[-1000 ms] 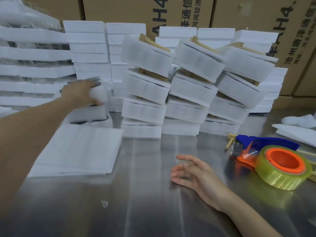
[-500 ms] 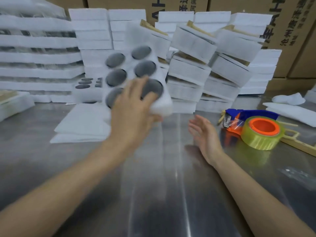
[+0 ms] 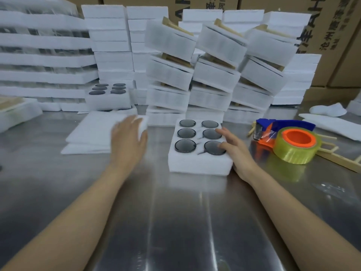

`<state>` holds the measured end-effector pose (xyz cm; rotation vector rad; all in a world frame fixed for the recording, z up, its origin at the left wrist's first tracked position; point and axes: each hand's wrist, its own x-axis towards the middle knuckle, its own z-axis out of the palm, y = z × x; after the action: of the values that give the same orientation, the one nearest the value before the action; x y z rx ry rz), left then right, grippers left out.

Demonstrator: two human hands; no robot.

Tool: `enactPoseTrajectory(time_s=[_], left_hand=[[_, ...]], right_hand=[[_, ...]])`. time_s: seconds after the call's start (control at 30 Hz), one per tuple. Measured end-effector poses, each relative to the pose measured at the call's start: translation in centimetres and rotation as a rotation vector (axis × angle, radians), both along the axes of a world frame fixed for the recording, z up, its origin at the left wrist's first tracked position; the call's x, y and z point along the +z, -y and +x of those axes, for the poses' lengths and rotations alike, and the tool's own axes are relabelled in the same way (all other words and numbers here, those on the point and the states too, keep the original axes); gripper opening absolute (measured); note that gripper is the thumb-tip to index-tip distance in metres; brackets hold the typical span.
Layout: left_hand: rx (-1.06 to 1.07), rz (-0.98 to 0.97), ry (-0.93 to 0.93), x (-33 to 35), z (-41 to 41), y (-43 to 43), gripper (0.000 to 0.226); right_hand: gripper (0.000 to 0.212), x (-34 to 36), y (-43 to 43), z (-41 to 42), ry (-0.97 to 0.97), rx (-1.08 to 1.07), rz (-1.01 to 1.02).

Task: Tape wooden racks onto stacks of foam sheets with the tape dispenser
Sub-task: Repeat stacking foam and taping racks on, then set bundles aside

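A white foam block (image 3: 199, 163) with six dark round discs set in its top stands on the steel table (image 3: 175, 222) in the middle. My right hand (image 3: 234, 153) rests against its right side, fingers laid over the top. My left hand (image 3: 129, 141), blurred, is at the near right corner of a pile of flat foam sheets (image 3: 93, 132) and holds the top sheet's corner. The tape dispenser (image 3: 293, 145), blue and orange with a yellowish roll, lies just right of the block. A wooden rack (image 3: 340, 159) lies partly under it.
Leaning stacks of foam bundles with wooden racks (image 3: 214, 75) stand right behind the block. Another disc-filled foam block (image 3: 107, 96) sits at back left among tall white foam stacks (image 3: 43, 61). Cardboard boxes (image 3: 336, 36) line the back. Loose foam sheets (image 3: 332, 124) lie far right.
The disc-filled foam block, carried in by my left hand, now stands on the table. My right hand has moved onto it. My left hand has let go and gone to the sheet pile.
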<state>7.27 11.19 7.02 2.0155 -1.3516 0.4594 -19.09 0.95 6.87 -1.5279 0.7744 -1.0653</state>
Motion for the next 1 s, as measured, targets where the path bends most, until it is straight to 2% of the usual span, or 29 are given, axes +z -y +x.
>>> enactPoseTrajectory(time_s=[0.07,0.1,0.17,0.23,0.3,0.37,0.43,0.53,0.6,0.63,0.67,0.7,0.73,0.77,0.83,0.87,0.9,1.0], left_hand=[[0.247,0.298,-0.003,-0.7,3.5,-0.5,0.061],[0.283,0.375,-0.056,-0.8,4.1,-0.6,0.066],[0.236,0.406,-0.126,-0.4,4.0,-0.5,0.07],[0.167,0.515,-0.08,-0.1,3.2,-0.3,0.076],[0.116,0.55,-0.035,0.4,2.8,-0.3,0.07],[0.098,0.441,-0.101,0.9,3.1,-0.7,0.059],[0.105,0.319,-0.184,1.8,3.1,-1.2,0.059],[0.009,0.311,-0.314,2.8,3.3,-1.4,0.049],[-0.029,0.213,-0.372,3.1,2.5,-1.7,0.045],[-0.022,0.042,-0.377,3.2,2.0,-1.6,0.041],[-0.051,-0.209,-0.376,3.4,1.0,-1.5,0.031],[-0.146,-0.428,-0.357,3.8,-0.5,-1.6,0.022],[-0.288,-0.52,-0.293,4.2,-2.2,-1.5,0.024],[-0.46,-0.479,-0.174,4.1,-3.7,-1.4,0.032],[-0.734,-0.141,0.035,2.4,-6.1,-0.9,0.033],[-0.798,0.023,0.002,1.4,-7.1,-1.0,0.033],[-0.83,0.109,-0.065,0.6,-7.6,-0.8,0.034],[-0.848,0.079,-0.252,-0.1,-7.4,-0.4,0.03]], right_hand=[[0.045,0.0,0.0,0.0,-0.031,-0.004,-0.018],[0.044,0.0,0.1,0.0,-0.054,-0.015,-0.034],[0.043,-0.1,0.2,0.0,-0.088,-0.027,-0.057],[0.043,-0.1,0.2,0.0,-0.102,-0.031,-0.062],[0.044,0.0,0.1,-0.1,-0.105,-0.023,-0.056],[0.046,0.1,0.1,-0.2,-0.109,-0.014,-0.053],[0.047,0.1,0.0,-0.2,-0.11,-0.012,-0.055],[0.046,0.0,0.0,-0.1,-0.112,0.004,-0.042],[0.045,-0.1,0.1,-0.2,-0.108,-0.004,-0.035],[0.044,-0.1,0.1,-0.2,-0.105,-0.006,-0.029],[0.041,-0.1,0.2,-0.1,-0.09,-0.001,-0.007],[0.037,0.0,0.2,-0.1,-0.048,0.021,0.036],[0.031,0.2,0.2,0.0,0.032,0.052,0.103],[0.027,0.4,0.2,0.0,0.147,0.065,0.184],[0.026,1.0,0.3,-0.6,0.368,0.006,0.312],[0.029,1.2,0.3,-0.9,0.425,-0.004,0.338],[0.031,1.4,0.1,-1.1,0.43,0.01,0.344],[0.039,1.5,-0.6,-1.1,0.203,0.035,0.294]])
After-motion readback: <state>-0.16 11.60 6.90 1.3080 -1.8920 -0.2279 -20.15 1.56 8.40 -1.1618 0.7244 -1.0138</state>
